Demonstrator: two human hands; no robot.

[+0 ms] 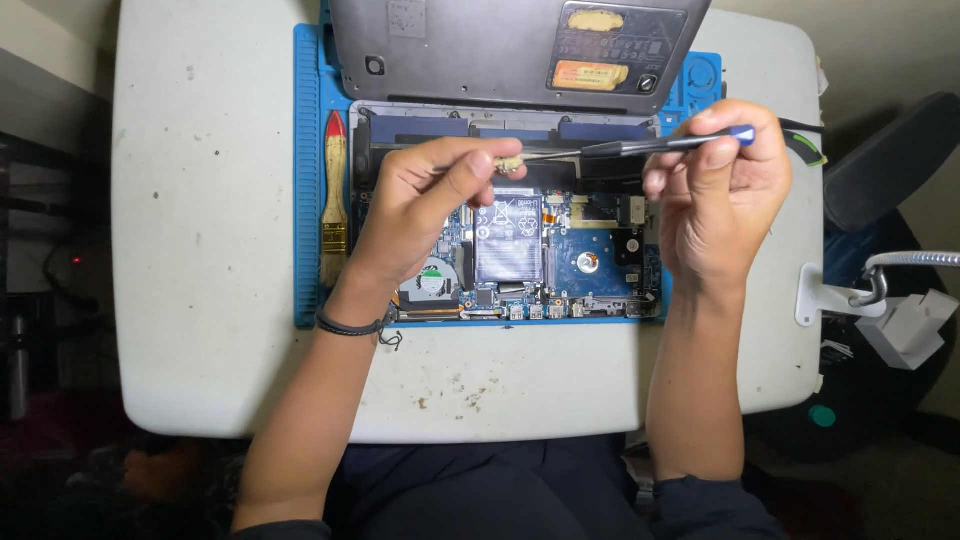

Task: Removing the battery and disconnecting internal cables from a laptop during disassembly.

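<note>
A: Item one, the work piece?

B: Opened laptop, lying on a blue repair mat near the far middle of the white table. Bottom cover already off; grey cover panel leaned at the far edge of the mat. Circuit board exposed, with a cooling fan at the near left, a silver rectangular module at centre, and a coin cell to its right.

A: Hands?

B: Left hand was closed in a pinch, thumb against forefinger, on a small pale part just above the board's far edge. What the part was could not be told. Right hand was clenched around a blue-handled screwdriver, held level, its tip pointing left and meeting that small part.

A: Stage of the work, as judged?

B: Opening was done. Internals were mostly in place: fan, module and coin cell all seated. The work looked mid-course, at one small piece along the hinge side. Whether it was going in or coming out could not be told.

A: Surroundings?

B: Wooden-handled brush with a red tip on the left strip of the mat. Black wristband on the left wrist. A white lamp clamp at the table's right edge; a dark chair beyond it.
</note>
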